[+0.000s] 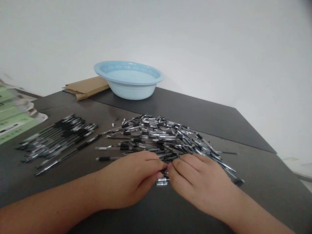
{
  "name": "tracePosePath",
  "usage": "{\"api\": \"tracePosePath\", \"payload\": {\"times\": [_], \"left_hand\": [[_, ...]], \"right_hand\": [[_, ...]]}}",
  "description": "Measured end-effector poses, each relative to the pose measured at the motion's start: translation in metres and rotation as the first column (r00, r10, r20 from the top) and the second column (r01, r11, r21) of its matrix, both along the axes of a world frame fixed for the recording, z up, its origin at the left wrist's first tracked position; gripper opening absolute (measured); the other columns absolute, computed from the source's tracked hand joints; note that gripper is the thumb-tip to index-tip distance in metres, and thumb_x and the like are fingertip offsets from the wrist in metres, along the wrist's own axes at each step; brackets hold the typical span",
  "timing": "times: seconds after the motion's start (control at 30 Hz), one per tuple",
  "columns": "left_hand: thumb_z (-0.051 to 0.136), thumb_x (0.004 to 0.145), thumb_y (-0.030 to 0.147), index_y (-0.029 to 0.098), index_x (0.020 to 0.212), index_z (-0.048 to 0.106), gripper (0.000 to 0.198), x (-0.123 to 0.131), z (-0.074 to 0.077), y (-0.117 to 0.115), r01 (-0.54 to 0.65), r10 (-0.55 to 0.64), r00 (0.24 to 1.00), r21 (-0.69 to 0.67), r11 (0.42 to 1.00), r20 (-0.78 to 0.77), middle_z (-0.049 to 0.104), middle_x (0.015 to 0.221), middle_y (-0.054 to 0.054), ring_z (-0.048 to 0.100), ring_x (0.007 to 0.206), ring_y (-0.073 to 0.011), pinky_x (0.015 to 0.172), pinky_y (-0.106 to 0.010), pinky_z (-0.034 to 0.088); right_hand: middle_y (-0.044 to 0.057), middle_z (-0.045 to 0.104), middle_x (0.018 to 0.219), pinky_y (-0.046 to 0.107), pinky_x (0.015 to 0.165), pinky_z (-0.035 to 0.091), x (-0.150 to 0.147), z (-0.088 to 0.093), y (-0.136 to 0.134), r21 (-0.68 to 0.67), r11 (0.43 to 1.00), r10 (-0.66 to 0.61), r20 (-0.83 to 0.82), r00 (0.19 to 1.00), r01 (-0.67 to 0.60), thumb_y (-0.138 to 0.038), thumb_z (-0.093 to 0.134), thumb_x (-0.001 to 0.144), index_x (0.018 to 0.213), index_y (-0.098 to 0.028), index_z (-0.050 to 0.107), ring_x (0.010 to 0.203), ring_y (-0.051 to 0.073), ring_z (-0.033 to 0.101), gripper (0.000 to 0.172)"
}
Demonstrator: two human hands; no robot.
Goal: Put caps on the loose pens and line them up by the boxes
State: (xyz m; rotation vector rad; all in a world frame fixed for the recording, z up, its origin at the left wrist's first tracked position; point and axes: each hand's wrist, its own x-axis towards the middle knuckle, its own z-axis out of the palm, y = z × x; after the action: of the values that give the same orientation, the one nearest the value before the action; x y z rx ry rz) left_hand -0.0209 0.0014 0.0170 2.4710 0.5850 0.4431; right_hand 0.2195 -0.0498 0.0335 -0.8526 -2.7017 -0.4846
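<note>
My left hand (133,177) and my right hand (197,180) meet fingertip to fingertip at the near edge of a big heap of black-and-clear pens (165,136). Both hands are closed in a pinch. Between them they hold a pen (162,180), of which only a short clear and black stretch shows below the fingers. The right hand's far side covers some pens of the heap. A second, neater group of pens (57,138) lies to the left, apart from both hands.
A light blue plastic basin (129,79) stands at the back of the dark table (195,113), beside a flat brown cardboard piece (85,87). Green printed boxes (13,117) sit at the far left edge. A white wall rises behind.
</note>
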Motion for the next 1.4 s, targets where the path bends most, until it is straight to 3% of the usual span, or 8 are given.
{"api": "tracePosePath", "payload": {"times": [0.17, 0.43, 0.6, 0.73, 0.83, 0.97, 1.2, 1.4], "left_hand": [[0.050, 0.103, 0.017, 0.018, 0.107, 0.069, 0.019, 0.004, -0.004, 0.002, -0.006, 0.007, 0.999, 0.034, 0.999, -0.037, 0.070, 0.100, -0.006, 0.066, 0.094, -0.0211, 0.084, -0.032, 0.050], [0.048, 0.101, 0.013, 0.017, 0.103, 0.066, 0.019, 0.004, -0.003, 0.005, 0.051, -0.040, 0.996, 0.148, 0.988, -0.076, 0.071, 0.099, -0.006, 0.065, 0.091, -0.0219, 0.084, -0.034, 0.050], [0.048, 0.105, 0.026, 0.019, 0.096, 0.065, 0.021, 0.002, -0.004, 0.004, -0.017, 0.040, 0.994, 0.225, 0.974, -0.100, 0.069, 0.094, -0.005, 0.064, 0.084, -0.0224, 0.073, -0.036, 0.045], [0.043, 0.108, 0.044, 0.021, 0.087, 0.063, 0.037, 0.000, -0.005, 0.001, -0.114, 0.138, 0.987, 0.255, 0.960, -0.077, 0.067, 0.085, -0.003, 0.062, 0.076, -0.0223, 0.065, -0.037, 0.040], [0.045, 0.107, 0.045, 0.022, 0.082, 0.061, 0.038, -0.001, -0.007, 0.000, -0.161, 0.180, 0.983, 0.268, 0.950, -0.047, 0.067, 0.082, -0.002, 0.062, 0.075, -0.0219, 0.066, -0.037, 0.040], [0.046, 0.106, 0.042, 0.022, 0.081, 0.060, 0.035, 0.000, -0.011, 0.000, -0.174, 0.188, 0.982, 0.279, 0.944, -0.026, 0.065, 0.080, -0.001, 0.060, 0.074, -0.0212, 0.065, -0.037, 0.037], [0.045, 0.104, 0.036, 0.022, 0.081, 0.057, 0.029, 0.001, -0.017, 0.006, -0.186, 0.196, 0.981, 0.281, 0.942, -0.007, 0.063, 0.080, -0.001, 0.057, 0.073, -0.0194, 0.066, -0.036, 0.037], [0.045, 0.104, 0.036, 0.023, 0.081, 0.056, 0.029, 0.001, -0.016, 0.006, -0.181, 0.184, 0.983, 0.270, 0.946, 0.015, 0.063, 0.081, 0.000, 0.058, 0.075, -0.0193, 0.067, -0.036, 0.038]], "right_hand": [[0.004, 0.068, 0.087, 0.040, 0.064, 0.044, -0.002, -0.007, -0.003, -0.205, 0.974, -0.094, 0.000, 0.996, 0.091, -0.011, 0.057, 0.098, 0.094, -0.020, 0.064, 0.079, 0.025, 0.060, 0.012], [0.002, 0.065, 0.085, 0.037, 0.073, 0.043, -0.012, -0.009, -0.005, -0.534, 0.836, -0.262, -0.190, 0.946, 0.124, -0.018, 0.047, 0.106, 0.088, -0.022, 0.058, 0.081, 0.021, 0.059, 0.021], [0.002, 0.067, 0.087, 0.035, 0.073, 0.045, -0.010, -0.005, -0.007, -0.643, 0.760, -0.328, -0.256, 0.909, 0.093, -0.028, 0.046, 0.110, 0.094, -0.022, 0.062, 0.083, 0.020, 0.062, 0.024], [0.003, 0.071, 0.094, 0.033, 0.074, 0.049, 0.006, 0.001, 0.006, -0.633, 0.774, -0.393, -0.429, 0.813, 0.040, -0.041, 0.045, 0.110, 0.112, -0.024, 0.066, 0.084, 0.020, 0.066, 0.027], [0.003, 0.073, 0.092, 0.032, 0.075, 0.050, 0.022, 0.004, 0.038, -0.585, 0.748, -0.591, -0.376, 0.714, 0.312, -0.042, 0.045, 0.111, 0.106, -0.025, 0.068, 0.085, 0.021, 0.067, 0.030], [0.007, 0.077, 0.109, 0.033, 0.085, 0.050, 0.032, -0.005, 0.097, -0.479, 0.690, -0.656, -0.098, 0.748, 0.543, -0.031, 0.049, 0.107, 0.113, -0.022, 0.071, 0.099, 0.024, 0.070, 0.025], [0.013, 0.078, 0.097, 0.034, 0.082, 0.048, 0.023, -0.029, 0.155, -0.504, 0.679, -0.563, 0.109, 0.819, 0.534, -0.015, 0.065, 0.089, 0.085, -0.019, 0.076, 0.091, 0.028, 0.071, 0.013], [0.011, 0.078, 0.096, 0.037, 0.086, 0.049, 0.025, -0.024, 0.161, -0.532, 0.690, -0.581, -0.002, 0.814, 0.491, -0.017, 0.066, 0.090, 0.091, -0.020, 0.075, 0.093, 0.028, 0.071, 0.009]]}}
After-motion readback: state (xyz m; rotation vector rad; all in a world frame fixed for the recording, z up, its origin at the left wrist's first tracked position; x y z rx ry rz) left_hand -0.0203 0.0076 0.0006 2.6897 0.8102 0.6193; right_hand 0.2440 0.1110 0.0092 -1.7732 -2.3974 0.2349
